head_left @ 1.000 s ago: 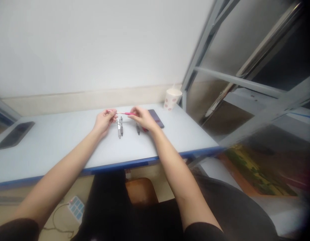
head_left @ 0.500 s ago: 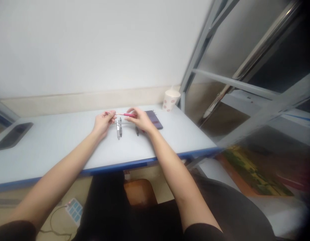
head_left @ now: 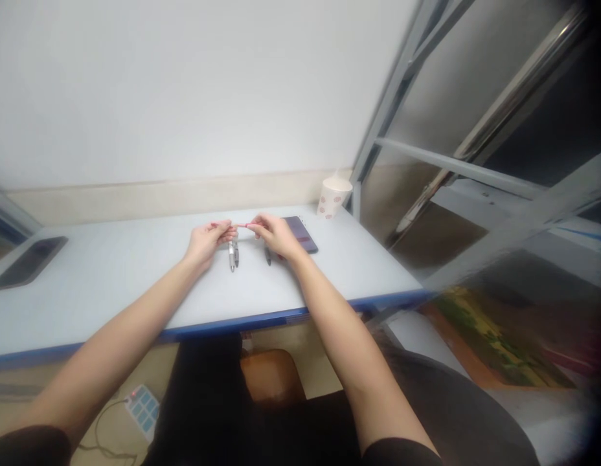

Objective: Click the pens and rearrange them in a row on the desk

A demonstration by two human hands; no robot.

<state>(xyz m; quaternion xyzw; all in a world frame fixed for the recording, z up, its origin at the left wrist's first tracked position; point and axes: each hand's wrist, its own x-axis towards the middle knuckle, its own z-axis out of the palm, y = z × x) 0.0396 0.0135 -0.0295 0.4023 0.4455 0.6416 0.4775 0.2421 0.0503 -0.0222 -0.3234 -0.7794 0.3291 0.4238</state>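
Observation:
Between my hands, level above the desk, is a slim red pen (head_left: 241, 225). My left hand (head_left: 203, 244) pinches its left part with thumb and fingers. At the other end, my right hand (head_left: 280, 237) is closed on the red barrel. Fingers cover much of the pen, so whether its parts are joined is hard to see. Just below the left fingertips lie a silver-white pen (head_left: 232, 257) and a dark grey pen (head_left: 237, 254), side by side. Another dark pen (head_left: 268, 256) lies under my right hand, partly hidden.
A dark flat tablet or phone (head_left: 304, 234) lies behind my right hand. The white patterned paper cup (head_left: 332, 198) stands at the desk's back right corner, near a metal frame (head_left: 378, 139). Another dark flat device (head_left: 29, 262) is at far left. A power strip (head_left: 143, 413) sits below the desk.
My hands have come closer together, and less of the pen shows between them. My right fingers have closed in more around the red barrel. The pens on the desk stay put.

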